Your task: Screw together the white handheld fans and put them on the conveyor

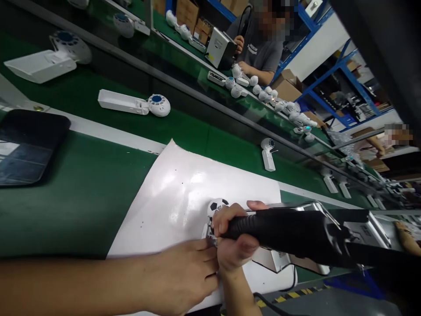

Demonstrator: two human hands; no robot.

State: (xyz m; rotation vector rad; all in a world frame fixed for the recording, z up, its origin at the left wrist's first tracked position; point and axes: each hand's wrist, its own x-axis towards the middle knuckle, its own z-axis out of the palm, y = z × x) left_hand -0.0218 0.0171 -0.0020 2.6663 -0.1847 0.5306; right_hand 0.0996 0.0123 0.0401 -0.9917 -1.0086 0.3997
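Your right hand wraps its fingers tightly around a black power tool, its tip hidden by your hands, at a soccer-ball-patterned gadget on a white sheet atop the green worktop. Your left hand closes its fingers on the gadget. Pressure on that small, rounded piece could make it slip, exposing your left fingers to the tool.

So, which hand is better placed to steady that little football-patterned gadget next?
Left, I'd judge. The left hand holds no tool and its fingers are right at the football-patterned gadget, while the right hand is wrapped around the black-handled tool.
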